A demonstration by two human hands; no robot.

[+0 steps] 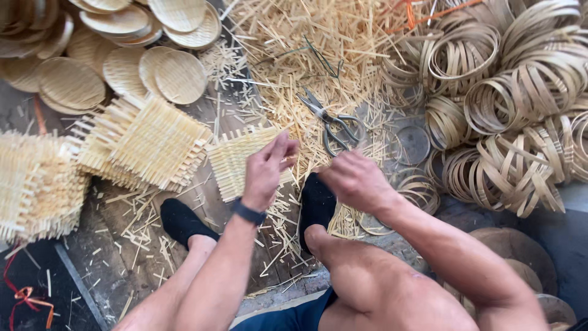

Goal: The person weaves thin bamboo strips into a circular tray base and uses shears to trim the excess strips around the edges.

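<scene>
Woven bamboo mat (236, 160), square, untrimmed, pinched at its near edge by left hand (267, 168); right hand (354, 179) curled, contents unclear; scissors (331, 121) just beyond, likely needed for trimming.

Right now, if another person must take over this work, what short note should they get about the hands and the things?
Left hand: raised, fingers pinched at the edge of a square woven mat. Right hand: close beside it, fingers curled; what it holds is hidden. Scissors lie free on the cuttings. Done: round mats piled top left. Left: square mats stacked at left, rings heaped at right.
</scene>
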